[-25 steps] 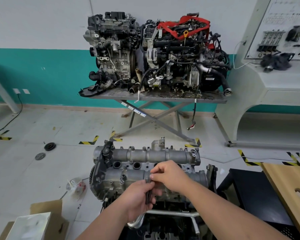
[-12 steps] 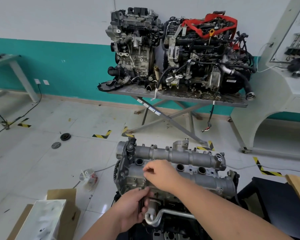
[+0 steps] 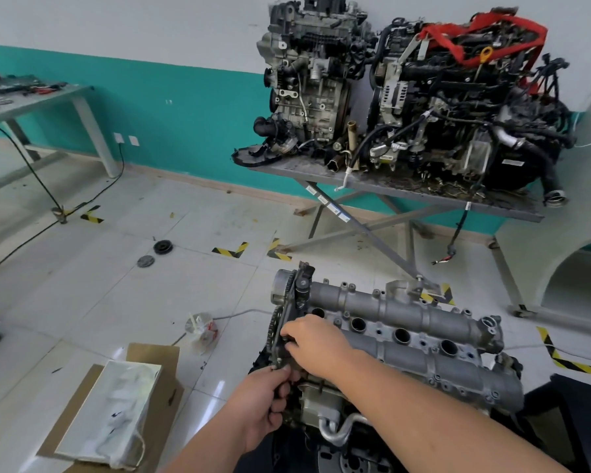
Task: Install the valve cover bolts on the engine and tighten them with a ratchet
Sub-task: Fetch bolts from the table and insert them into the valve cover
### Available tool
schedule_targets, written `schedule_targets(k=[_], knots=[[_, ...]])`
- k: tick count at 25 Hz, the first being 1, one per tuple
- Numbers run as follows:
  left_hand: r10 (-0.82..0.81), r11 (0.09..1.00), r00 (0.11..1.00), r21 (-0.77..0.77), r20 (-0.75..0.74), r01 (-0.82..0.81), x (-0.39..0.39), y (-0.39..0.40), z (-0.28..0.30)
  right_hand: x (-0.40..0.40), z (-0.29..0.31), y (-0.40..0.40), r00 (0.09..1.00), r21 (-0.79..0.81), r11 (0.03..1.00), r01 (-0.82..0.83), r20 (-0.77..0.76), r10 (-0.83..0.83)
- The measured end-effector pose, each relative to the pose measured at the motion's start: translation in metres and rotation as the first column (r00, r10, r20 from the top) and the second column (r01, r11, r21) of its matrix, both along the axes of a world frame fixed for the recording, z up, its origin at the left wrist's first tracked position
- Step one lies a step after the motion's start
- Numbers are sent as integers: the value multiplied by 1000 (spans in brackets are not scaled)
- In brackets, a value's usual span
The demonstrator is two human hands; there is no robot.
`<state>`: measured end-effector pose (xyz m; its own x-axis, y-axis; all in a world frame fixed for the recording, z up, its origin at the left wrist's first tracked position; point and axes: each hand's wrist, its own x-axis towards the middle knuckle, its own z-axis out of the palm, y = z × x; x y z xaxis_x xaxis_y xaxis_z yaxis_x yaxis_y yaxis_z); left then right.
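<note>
The engine in front of me carries a grey cast valve cover (image 3: 410, 319) with a row of round plug holes. My right hand (image 3: 313, 343) rests on the cover's left end, near the timing sprockets; its fingertips pinch something small and dark there, probably a bolt. My left hand (image 3: 265, 404) is just below, against the engine's front left corner, closed around a bundle of dark bolts (image 3: 285, 384). No ratchet shows anywhere in view.
Two other engines (image 3: 406, 97) stand on a scissor-leg metal table (image 3: 389, 192) against the teal wall. On the floor at left lie a cardboard box with a white bag (image 3: 113, 407), a small plastic container (image 3: 202, 331) and two round black parts (image 3: 157, 252). A workbench (image 3: 35, 100) stands far left.
My view has swung left and down. My right hand has slid from the cover's middle to its left end. The left hand stays below it with the bolts.
</note>
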<state>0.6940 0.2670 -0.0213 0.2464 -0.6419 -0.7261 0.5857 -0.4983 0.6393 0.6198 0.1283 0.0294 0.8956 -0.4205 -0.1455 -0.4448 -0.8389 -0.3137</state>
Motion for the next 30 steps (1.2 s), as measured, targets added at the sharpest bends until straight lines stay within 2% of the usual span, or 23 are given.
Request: schedule_targets(k=[3,8,12,17,21,25,30], knots=[[-1,1000,1000,5,-7,1,-2,-8,1,2,5,-1,999,35,999,38,32,-39],[2,1000,1000,-8,31,-1,-2,-19,7,7,4,1,999,-28,999,42,15,-42],[61,998,997,-16,54,-60,-4,-17,10,7,4,5,989,-22,995,96,119,-93],[216,976,967,-42,136,-212,-18,-26,21,4,42,-9,895,104,972,210,379,-234],[302,946,933,-183,197,-267,-34,-45,43,-24,57,-28,861,302,904,304,320,-396],[103,959,986,-275,133,-63,-54,-70,61,-57,52,-37,817,385,846,369,300,-492],[-70,964,985,-243,157,108,-78,-98,66,-106,49,-61,721,591,696,407,260,-643]])
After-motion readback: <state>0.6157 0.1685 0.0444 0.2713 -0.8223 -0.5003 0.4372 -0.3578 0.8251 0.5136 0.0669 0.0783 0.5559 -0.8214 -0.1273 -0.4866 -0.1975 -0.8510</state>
